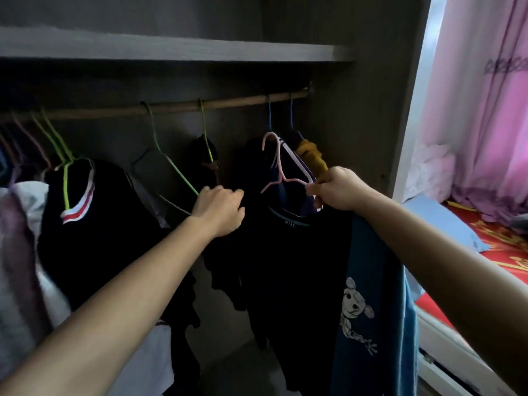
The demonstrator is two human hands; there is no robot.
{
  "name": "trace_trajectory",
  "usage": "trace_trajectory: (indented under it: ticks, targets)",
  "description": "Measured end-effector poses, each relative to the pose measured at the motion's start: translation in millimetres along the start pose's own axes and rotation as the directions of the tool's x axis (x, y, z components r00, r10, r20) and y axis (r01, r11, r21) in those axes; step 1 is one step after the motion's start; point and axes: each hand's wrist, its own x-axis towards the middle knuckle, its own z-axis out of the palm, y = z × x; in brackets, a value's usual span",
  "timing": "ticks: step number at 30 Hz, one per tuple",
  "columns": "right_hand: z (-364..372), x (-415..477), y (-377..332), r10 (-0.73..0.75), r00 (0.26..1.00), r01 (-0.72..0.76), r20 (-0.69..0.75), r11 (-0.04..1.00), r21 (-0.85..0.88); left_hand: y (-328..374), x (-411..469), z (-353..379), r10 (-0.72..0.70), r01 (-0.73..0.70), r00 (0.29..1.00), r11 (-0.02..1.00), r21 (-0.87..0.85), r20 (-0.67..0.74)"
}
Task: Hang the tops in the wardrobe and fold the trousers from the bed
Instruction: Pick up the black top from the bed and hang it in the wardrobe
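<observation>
- Pink hanger, carrying a dark top, is gripped by the right hand below the wooden rod, hook not yet on.
- Left hand closes on a hung green hanger, apparently clearing a gap.
- A blue bear-print top waits over the right forearm.

A pink curtain hangs at the far right, lit from behind, with blurred dark lettering near its top. A crumpled white bundle sits against its lower folds. Below lie a pale blue cloth and, just beside it, a red cover with gold patterning.
</observation>
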Motion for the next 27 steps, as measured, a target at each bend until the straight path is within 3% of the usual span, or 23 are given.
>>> trace_trajectory:
  ticks: [4, 9, 13, 17, 24, 27]
  targets:
    - [-1, 59, -25, -0.021, 0.998, 0.027, -0.062, 0.994, 0.102, -25, 30, -7, -0.081, 0.08, 0.995, 0.996, 0.031, 0.054]
    - [-5, 116, -58, -0.063, 0.995, 0.071, -0.072, 0.991, 0.113, -54, 66, -17, -0.179, 0.202, 0.975, 0.96, 0.193, -0.13]
    - [-14, 155, -72, -0.056, 0.994, 0.067, -0.09, 0.991, 0.12, -77, 98, -30, -0.308, 0.336, 0.936, 0.926, 0.172, -0.172]
    - [-18, 179, -80, -0.071, 0.988, 0.088, -0.136, 0.989, 0.119, -97, 124, -31, -0.334, 0.36, 0.921, 0.926, 0.112, -0.201]
    - [27, 194, -72, -0.147, 0.98, 0.14, 0.137, 0.988, 0.062, -112, 136, -8, -0.33, 0.36, 0.916, 0.927, 0.106, -0.228]
    - [43, 191, -66, -0.224, 0.97, 0.226, 0.09, 0.974, -0.018, -109, 136, -6, -0.353, 0.381, 0.913, 0.917, 0.12, -0.202]
